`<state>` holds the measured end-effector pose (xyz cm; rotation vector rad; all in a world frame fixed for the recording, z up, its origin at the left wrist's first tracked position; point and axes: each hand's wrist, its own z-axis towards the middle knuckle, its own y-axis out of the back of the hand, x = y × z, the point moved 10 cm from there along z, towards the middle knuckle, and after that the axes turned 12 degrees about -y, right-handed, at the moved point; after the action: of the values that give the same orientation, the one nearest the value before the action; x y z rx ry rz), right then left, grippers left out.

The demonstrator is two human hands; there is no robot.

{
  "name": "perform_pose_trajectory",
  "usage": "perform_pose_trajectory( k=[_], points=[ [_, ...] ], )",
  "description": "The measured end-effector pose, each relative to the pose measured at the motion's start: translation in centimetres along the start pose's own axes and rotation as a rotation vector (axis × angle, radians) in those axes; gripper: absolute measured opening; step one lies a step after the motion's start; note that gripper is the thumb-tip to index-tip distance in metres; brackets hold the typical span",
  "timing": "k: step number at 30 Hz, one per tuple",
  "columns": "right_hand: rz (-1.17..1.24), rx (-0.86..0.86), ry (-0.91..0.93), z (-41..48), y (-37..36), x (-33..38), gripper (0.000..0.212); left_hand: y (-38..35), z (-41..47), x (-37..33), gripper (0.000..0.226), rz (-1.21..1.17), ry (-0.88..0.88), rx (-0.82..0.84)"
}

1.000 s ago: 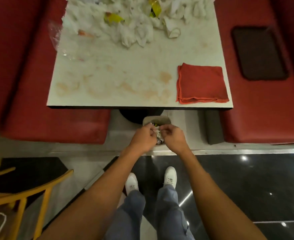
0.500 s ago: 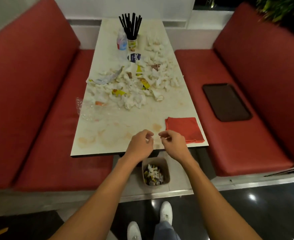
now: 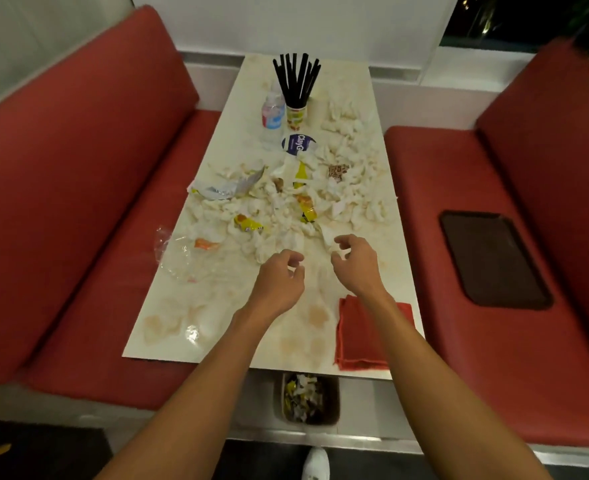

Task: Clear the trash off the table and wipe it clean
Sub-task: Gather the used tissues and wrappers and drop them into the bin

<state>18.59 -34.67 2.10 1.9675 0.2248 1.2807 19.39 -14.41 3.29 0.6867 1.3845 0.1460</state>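
Hands: left hand, right hand loosely curled, empty | tissue pile just beyond | stained table lower left | red cloth at near-right edge

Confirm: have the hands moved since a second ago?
Yes. The left hand and right hand went from above the bin forward over the table, past the red cloth.

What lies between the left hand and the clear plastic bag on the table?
Nothing: in the head view only bare, stained table separates the left hand from the clear plastic bag.
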Motion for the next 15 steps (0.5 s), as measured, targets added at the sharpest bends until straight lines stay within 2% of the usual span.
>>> perform_pose_trajectory(
  k=[9, 15],
  points=[
    [-0.166, 0.053, -0.035, 7.0, -3.8, -1.2, 0.07, -1.0, 3.2, 2.7, 0.022, 0.01, 0.081, -0.102],
    [-0.088, 0.06, -0.044, 8.2, -4.2, -1.9, 0.057, -1.7, 3.6, 3.5, 0.023, 0.004, 0.124, -0.118]
  ],
)
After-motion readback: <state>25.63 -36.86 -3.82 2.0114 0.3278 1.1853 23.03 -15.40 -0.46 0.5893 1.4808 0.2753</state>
